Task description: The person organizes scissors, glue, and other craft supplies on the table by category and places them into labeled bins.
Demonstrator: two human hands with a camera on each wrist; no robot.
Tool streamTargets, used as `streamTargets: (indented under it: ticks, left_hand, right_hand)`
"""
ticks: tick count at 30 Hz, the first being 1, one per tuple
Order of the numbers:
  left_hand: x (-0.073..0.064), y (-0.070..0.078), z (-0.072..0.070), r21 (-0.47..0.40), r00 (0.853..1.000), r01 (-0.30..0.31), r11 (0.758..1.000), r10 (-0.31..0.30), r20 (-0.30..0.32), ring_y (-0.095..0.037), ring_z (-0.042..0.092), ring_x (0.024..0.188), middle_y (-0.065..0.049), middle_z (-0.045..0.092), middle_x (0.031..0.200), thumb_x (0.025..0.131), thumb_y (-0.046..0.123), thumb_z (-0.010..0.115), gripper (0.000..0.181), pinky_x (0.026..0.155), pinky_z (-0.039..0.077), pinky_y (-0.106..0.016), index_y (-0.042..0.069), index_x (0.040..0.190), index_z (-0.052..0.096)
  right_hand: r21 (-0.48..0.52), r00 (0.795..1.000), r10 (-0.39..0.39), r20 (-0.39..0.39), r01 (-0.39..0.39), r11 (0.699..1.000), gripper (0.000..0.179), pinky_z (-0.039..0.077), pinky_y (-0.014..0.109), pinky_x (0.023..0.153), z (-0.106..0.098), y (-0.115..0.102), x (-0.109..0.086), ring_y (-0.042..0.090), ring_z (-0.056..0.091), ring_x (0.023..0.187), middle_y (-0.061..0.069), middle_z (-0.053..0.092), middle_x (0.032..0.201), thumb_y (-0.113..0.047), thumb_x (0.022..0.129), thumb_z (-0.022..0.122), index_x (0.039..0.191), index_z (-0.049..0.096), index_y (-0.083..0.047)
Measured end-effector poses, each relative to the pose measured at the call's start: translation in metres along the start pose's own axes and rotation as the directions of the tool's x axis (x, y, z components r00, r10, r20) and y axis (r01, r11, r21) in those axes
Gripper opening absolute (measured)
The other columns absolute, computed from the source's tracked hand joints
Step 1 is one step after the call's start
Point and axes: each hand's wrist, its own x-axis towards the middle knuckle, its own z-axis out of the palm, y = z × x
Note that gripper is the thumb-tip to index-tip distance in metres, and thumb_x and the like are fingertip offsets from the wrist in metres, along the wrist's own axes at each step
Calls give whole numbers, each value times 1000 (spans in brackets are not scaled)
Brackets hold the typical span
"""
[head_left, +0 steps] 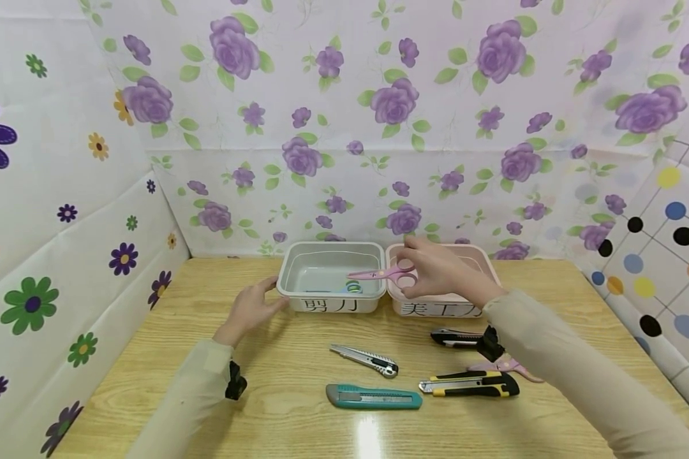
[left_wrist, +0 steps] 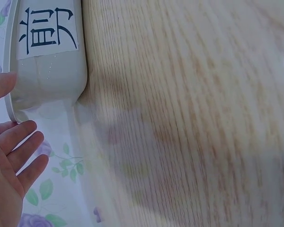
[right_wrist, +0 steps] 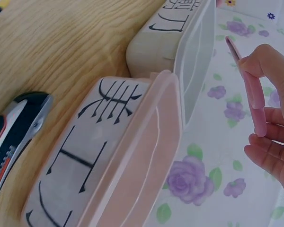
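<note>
My right hand (head_left: 433,266) holds pink scissors (head_left: 381,274) by the handles. Their blades point left over the grey bin (head_left: 376,305), and the hand is above the pink bin (head_left: 494,268). The same scissors (right_wrist: 255,106) show edge-on in the right wrist view, pinched between thumb and fingers. At the grey bin's left end, my left hand (head_left: 254,309) touches the rim with thumb and fingertips; its fingers (left_wrist: 31,146) are extended in the left wrist view. Inside the grey bin lies a pair of scissors with green-and-blue handles (head_left: 353,287).
In front of the bins lie a silver utility knife (head_left: 364,359), a teal one (head_left: 373,398), a yellow-and-black one (head_left: 471,384) and a black one (head_left: 453,337). More pink scissors (head_left: 519,368) lie partly under the right forearm. Floral cloth (head_left: 344,127) hangs behind.
</note>
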Motion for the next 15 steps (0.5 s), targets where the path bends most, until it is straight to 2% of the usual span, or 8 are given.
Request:
streamTargets:
  ticks: [3,5,8,12,15]
  left_hand:
    - [0,0,-1,7,1000,1,1000,-1,0,-16,46,51,-20,58,118,82,30,67,57,77,47,-46,-2,126,50]
    - [0,0,-1,8,1000,3,1000,-3,0,-21,54,61,-20,58,118,82,30,67,57,81,47,-49,-2,126,50]
    - [0,1,-1,1,1000,2,1000,-2,6,-28,60,78,-20,57,119,82,30,66,57,85,45,-51,-2,126,50]
    - [-1,2,-2,-3,1000,0,1000,0,15,-23,56,64,-20,57,120,82,30,66,57,83,46,-50,-2,127,49]
    - [-1,2,-2,-3,1000,3,1000,-3,18,-15,42,47,-20,57,120,83,30,66,57,77,47,-47,-2,127,49]
  right_hand:
    - [-3,999,-32,-20,32,999,43,34,24,52,4,0,7,12,36,64,4,42,81,-28,61,73,96,62,-7]
    - [-19,998,-58,-28,57,998,42,34,24,53,6,0,11,13,36,65,3,43,81,-28,60,73,94,62,-6]
    - [-49,997,-78,-24,77,996,43,35,26,56,9,1,15,14,38,67,4,45,82,-29,59,71,93,62,-4]
    - [-77,998,-59,-1,59,995,45,37,27,57,12,2,22,15,41,70,3,45,83,-31,61,70,96,63,-4]
    - [-77,999,-33,7,33,996,46,39,28,56,15,2,26,15,42,70,3,45,84,-31,61,71,97,63,-4]
